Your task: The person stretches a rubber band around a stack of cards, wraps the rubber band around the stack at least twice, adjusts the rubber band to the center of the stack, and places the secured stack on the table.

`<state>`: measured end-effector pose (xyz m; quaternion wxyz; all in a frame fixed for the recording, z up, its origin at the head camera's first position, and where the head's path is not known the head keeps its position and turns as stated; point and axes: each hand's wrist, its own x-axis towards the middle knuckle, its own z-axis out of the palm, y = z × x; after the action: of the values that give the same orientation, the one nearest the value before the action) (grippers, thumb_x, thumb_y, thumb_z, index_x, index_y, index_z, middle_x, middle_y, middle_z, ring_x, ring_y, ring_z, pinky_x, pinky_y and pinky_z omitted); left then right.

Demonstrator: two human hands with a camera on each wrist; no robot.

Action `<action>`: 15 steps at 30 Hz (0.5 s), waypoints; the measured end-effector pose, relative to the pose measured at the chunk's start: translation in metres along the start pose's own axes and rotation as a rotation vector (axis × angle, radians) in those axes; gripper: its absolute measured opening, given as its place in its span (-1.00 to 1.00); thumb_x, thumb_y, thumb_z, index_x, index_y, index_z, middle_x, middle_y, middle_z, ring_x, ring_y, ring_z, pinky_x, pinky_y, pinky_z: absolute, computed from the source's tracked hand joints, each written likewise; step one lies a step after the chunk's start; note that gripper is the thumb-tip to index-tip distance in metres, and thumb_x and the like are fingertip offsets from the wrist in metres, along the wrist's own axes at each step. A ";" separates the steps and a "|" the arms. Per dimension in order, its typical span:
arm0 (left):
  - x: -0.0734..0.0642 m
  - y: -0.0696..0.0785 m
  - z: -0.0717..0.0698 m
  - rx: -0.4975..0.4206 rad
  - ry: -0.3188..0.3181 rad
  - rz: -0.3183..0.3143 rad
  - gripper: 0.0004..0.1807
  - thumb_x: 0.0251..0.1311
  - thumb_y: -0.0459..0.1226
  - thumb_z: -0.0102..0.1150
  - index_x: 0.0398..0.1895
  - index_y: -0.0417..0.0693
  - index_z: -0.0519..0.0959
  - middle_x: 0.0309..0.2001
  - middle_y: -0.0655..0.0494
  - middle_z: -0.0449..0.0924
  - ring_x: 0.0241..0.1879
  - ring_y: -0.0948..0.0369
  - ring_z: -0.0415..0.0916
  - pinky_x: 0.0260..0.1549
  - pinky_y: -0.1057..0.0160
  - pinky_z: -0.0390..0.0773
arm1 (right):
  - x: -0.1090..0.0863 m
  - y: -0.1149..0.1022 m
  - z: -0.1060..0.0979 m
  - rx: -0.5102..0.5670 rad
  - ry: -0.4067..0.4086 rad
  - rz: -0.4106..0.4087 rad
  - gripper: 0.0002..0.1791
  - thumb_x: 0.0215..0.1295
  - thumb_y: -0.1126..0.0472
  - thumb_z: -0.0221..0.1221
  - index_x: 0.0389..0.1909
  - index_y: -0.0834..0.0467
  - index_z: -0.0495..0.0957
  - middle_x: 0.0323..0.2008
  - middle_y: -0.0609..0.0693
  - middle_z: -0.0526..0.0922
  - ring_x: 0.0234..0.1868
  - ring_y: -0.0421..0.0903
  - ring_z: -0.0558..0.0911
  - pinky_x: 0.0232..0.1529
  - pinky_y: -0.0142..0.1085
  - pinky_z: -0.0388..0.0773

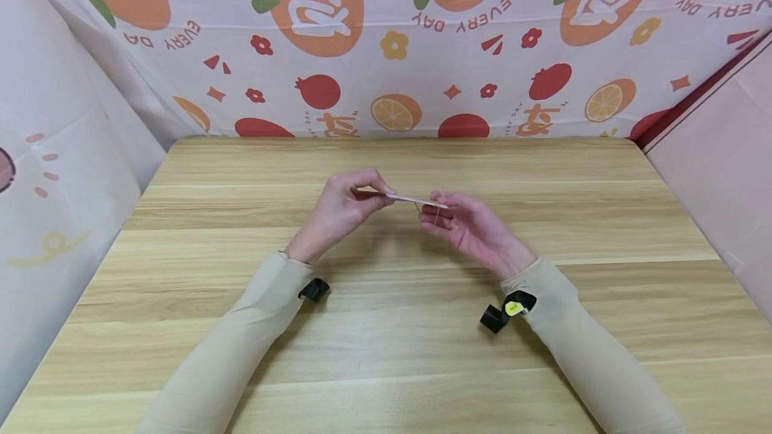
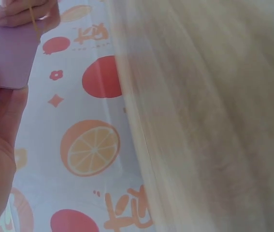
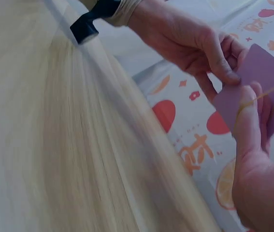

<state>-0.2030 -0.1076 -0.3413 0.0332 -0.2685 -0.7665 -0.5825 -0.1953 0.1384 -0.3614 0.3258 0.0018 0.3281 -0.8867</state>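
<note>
Between the two hands a flat, light purple card or thin stack of cards is held above the table, nearly edge-on in the head view. My left hand pinches its left end between thumb and fingers. At the other end, my right hand holds it, thumb on one face and fingers behind. A thin yellowish rubber band runs across the card and past the right thumb; part of it hangs below the card in the head view. Whether the band goes fully round the card cannot be made out.
Below the hands spreads a wood-grain table. A fruit-print cloth hangs along its far edge, with pale cloth at the left and a pale panel at the right. Black straps with small mounts sit at both wrists.
</note>
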 end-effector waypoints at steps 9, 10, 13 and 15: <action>0.001 -0.002 0.000 0.090 0.080 0.001 -0.87 0.19 -0.47 0.29 -0.41 -0.07 0.64 -0.34 0.06 0.66 -0.26 0.24 0.58 -0.30 0.21 0.66 | 0.000 -0.003 -0.002 0.002 -0.007 -0.092 -0.87 0.47 0.31 0.06 -0.10 0.28 0.53 -0.21 0.17 0.64 -0.13 0.02 0.66 0.15 -0.16 0.51; 0.001 -0.002 0.000 0.104 0.092 -0.010 -0.86 0.18 -0.48 0.29 -0.41 -0.07 0.63 -0.34 0.06 0.65 -0.26 0.24 0.58 -0.31 0.21 0.65 | 0.000 -0.003 -0.001 0.000 -0.002 -0.116 -0.86 0.47 0.30 0.06 -0.09 0.27 0.52 -0.22 0.16 0.65 -0.13 0.01 0.66 0.18 -0.16 0.49; 0.002 -0.003 0.000 0.131 0.123 -0.044 -0.86 0.17 -0.49 0.30 -0.42 -0.08 0.62 -0.34 0.05 0.64 -0.28 0.24 0.55 -0.34 0.21 0.64 | -0.001 -0.004 0.001 -0.028 0.015 -0.177 -0.85 0.48 0.30 0.03 -0.05 0.25 0.48 -0.26 0.12 0.66 -0.17 -0.02 0.65 0.21 -0.16 0.46; 0.001 -0.002 0.001 0.139 0.143 -0.066 -0.86 0.15 -0.49 0.31 -0.42 -0.09 0.62 -0.35 0.06 0.64 -0.30 0.24 0.54 -0.37 0.23 0.63 | -0.001 -0.004 0.001 -0.087 0.010 -0.202 -0.83 0.49 0.30 -0.02 -0.01 0.24 0.44 -0.25 0.10 0.65 -0.17 -0.03 0.64 0.18 -0.18 0.47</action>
<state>-0.2052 -0.1070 -0.3431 0.0872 -0.1980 -0.8091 -0.5464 -0.1967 0.1407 -0.3576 0.2328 -0.0410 0.3665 -0.8999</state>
